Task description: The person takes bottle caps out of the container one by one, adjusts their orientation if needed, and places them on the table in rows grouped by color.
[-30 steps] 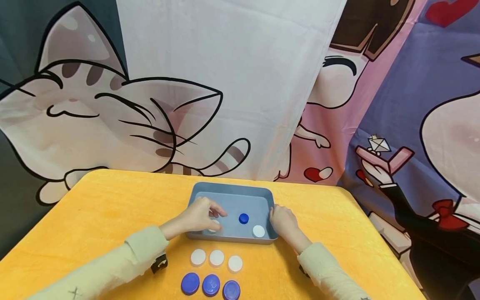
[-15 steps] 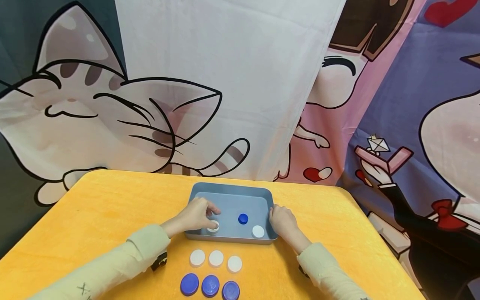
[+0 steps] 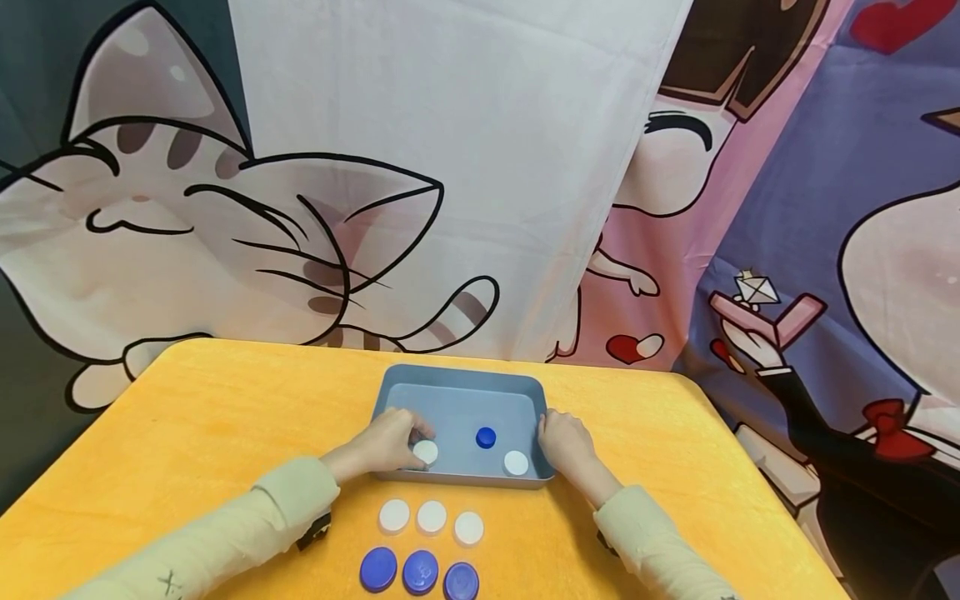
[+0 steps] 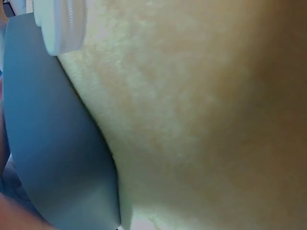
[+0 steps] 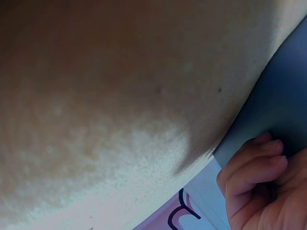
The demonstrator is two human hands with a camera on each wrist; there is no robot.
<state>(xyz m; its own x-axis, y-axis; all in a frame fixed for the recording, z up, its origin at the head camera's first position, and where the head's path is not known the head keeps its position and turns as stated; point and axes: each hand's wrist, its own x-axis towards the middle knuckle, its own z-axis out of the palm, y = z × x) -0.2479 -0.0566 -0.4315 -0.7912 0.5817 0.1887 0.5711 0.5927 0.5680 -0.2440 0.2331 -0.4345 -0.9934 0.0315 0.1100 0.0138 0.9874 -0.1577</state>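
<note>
In the head view a grey-blue tray [image 3: 457, 377] lies on the yellow table. Inside it are a white bottle cap [image 3: 426, 452] at the front left, a small blue cap [image 3: 486, 437] in the middle and another white cap [image 3: 516, 463] at the front right. My left hand [image 3: 390, 440] reaches over the tray's left side, thumb and bent fingers beside the left white cap. That cap's top shows uncovered; whether a fingertip touches it is hard to tell. My right hand [image 3: 567, 442] grips the tray's right wall; its curled fingers [image 5: 254, 177] show in the right wrist view.
Before the tray, three white caps [image 3: 432, 517] lie in a row on the yellow cloth [image 3: 247, 400]. Three larger blue caps [image 3: 420, 572] form a second row closer to me. Behind the table hangs a printed cartoon curtain [image 3: 450, 83].
My left hand has drawn back left and slightly toward me, its thumb coming off the top of the left white cap. That cap, the tray and my right hand have stayed in place.
</note>
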